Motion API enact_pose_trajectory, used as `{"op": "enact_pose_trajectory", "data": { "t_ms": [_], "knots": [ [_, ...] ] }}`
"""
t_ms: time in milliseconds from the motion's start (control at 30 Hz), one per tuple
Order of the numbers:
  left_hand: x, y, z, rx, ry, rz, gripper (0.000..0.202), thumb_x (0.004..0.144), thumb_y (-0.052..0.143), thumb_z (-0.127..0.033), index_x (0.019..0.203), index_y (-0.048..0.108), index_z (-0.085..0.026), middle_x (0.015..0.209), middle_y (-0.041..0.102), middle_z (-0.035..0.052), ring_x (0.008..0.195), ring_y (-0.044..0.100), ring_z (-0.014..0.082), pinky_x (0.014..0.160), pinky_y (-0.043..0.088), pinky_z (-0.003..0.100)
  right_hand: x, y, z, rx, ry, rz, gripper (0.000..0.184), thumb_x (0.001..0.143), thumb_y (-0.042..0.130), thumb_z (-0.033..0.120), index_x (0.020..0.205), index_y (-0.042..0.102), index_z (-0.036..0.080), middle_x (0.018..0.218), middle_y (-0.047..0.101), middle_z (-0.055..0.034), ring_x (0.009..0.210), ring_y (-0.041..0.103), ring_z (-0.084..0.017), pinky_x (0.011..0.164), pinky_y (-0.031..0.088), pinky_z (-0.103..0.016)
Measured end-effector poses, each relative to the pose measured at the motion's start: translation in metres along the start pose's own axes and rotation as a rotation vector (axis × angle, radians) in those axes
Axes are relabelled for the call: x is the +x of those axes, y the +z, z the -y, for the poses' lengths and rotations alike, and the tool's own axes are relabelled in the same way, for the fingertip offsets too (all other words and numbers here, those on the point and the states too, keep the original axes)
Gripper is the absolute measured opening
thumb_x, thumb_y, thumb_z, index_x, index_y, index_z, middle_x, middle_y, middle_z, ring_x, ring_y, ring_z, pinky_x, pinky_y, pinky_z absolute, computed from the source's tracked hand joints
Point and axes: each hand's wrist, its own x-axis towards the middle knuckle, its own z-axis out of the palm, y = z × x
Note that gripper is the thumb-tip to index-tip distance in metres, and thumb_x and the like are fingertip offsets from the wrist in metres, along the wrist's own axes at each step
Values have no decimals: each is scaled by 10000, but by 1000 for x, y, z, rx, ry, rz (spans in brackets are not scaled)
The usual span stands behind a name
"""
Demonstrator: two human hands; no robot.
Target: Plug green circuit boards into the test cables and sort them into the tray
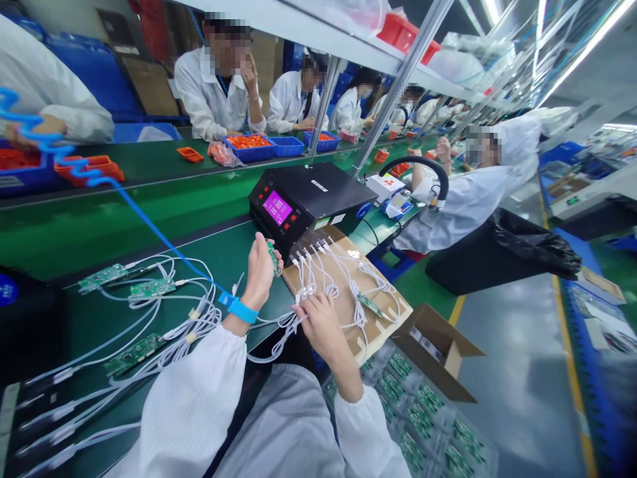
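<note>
One camera, worn on the head, as I'm seeing it from the room: looking forward and down, the wearer's lap (286, 425) filling six o'clock. Left hand (259, 271) and right hand (320, 323) showing close, around dial centre. Frame leaning, green counter (164, 189) running up from nine toward two. Co-workers (213, 109) appearing farther off at eleven, floor aisle (517, 345) at four.

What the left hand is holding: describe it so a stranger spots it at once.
Find the black box with the magenta screen. Below that screen in the picture, the left hand, wearing a blue wristband, grips a small green circuit board. Other green boards lie among white cables or in plastic trays; this one is hand-held.
</note>
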Motion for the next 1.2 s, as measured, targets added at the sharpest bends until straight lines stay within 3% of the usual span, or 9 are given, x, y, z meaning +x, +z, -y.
{"op": "enact_pose_trajectory", "data": {
  "t_ms": [33,133,200,333,500,633,800,1000,1200],
  "knots": [
    [-5,-1,-3,-7,-40,31,485,1030,399,-660,970,524,-195,643,542,-30,440,508,95,404,375,177,1,-2,1,30,-5,18,155,1018,610,323,1093,664,198,1038,695,-105,1104,619,-296,1024,486,-501],
    [-21,-3,-8,-71,-200,108,456,1066,376,-584,1000,549,-167,671,590,-3,484,572,114,468,469,207,-4,-18,6,119,-27,60,834,839,832,418,1530,409,219,1424,540,-187,1425,448,-390,1168,402,-622],
    [-27,-4,-11,-118,-280,130,455,1080,361,-547,1024,573,-149,687,616,13,527,620,130,540,535,238,-14,-33,5,161,26,35,1043,817,850,437,1627,216,265,1560,400,-205,1502,363,-401,1199,377,-633],
    [-32,-3,-16,-179,-349,123,459,1076,378,-542,1046,597,-140,709,647,26,578,670,152,633,592,283,-37,-48,-10,182,192,-35,726,919,750,415,1516,373,250,1353,582,-168,1281,591,-352,1069,510,-553],
    [-38,4,-16,-215,-398,166,504,1059,373,-598,1053,600,-148,728,660,36,605,696,172,677,623,334,-44,-38,-30,58,156,213,99,956,700,304,935,646,224,958,695,-88,978,650,-311,876,544,-483],
    [-46,10,-10,-227,-409,260,499,1063,363,-596,1061,599,-156,749,662,43,635,703,175,705,632,350,-41,-47,-35,218,127,274,143,1016,604,307,916,659,220,919,701,-65,929,648,-258,859,519,-412],
    [-55,18,-2,-156,-363,257,380,1064,424,-546,1172,570,-212,776,659,27,661,707,180,661,623,319,-37,-68,-49,488,271,166,222,1024,541,402,918,598,214,837,655,-10,767,610,-172,754,491,-306],
    [-67,25,-7,-65,-42,183,442,1024,459,-628,1183,580,-233,834,648,16,665,676,143,584,575,234,-33,-73,-61,622,364,77,307,994,525,464,805,536,223,711,553,20,647,515,-143,631,456,-270],
    [-82,38,-2,66,-135,462,524,986,474,-689,1214,562,-226,739,608,1,585,653,152,503,524,221,-27,-78,-53,650,217,251,247,952,622,427,814,641,223,780,672,-23,749,620,-195,734,537,-326]
  ]
}}
